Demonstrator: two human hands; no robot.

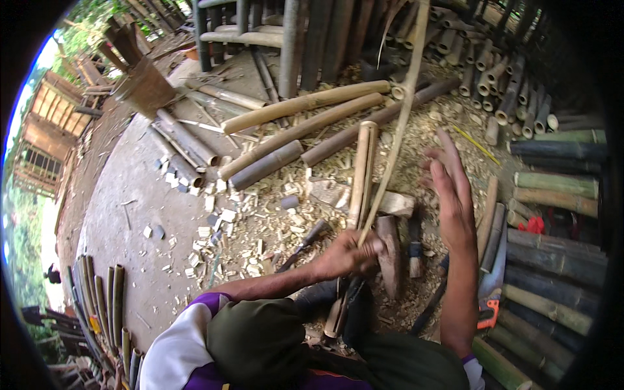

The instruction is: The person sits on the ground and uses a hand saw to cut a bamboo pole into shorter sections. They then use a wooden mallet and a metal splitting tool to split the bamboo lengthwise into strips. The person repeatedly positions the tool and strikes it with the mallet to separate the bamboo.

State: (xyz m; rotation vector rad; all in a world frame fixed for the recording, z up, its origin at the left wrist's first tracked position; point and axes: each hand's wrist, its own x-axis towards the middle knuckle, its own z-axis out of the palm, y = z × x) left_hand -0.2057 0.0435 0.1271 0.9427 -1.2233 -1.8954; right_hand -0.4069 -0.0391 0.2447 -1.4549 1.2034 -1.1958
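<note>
My left hand (pixel 351 253) is closed round the lower end of a long, thin bamboo strip (pixel 405 103), which rises far up past the top of the view. Close beside it stands a split bamboo pole (pixel 359 170), tilted between my legs; it passes by my left hand, and I cannot tell whether the fingers also grip it. My right hand (pixel 450 179) is raised to the right of the strip, fingers stretched out, holding nothing. A thick wooden piece (pixel 389 257) lies just right of my left hand. The pole's upper part crosses a rough wood block (pixel 396 204).
Bamboo poles (pixel 305 104) lie ahead on ground strewn with chips (pixel 260 250). A dark-handled tool (pixel 303 245) rests left of the pole. At right are an orange-handled saw (pixel 487 314) and stacked bamboo lengths (pixel 552 263). A bucket (pixel 144 88) stands far left.
</note>
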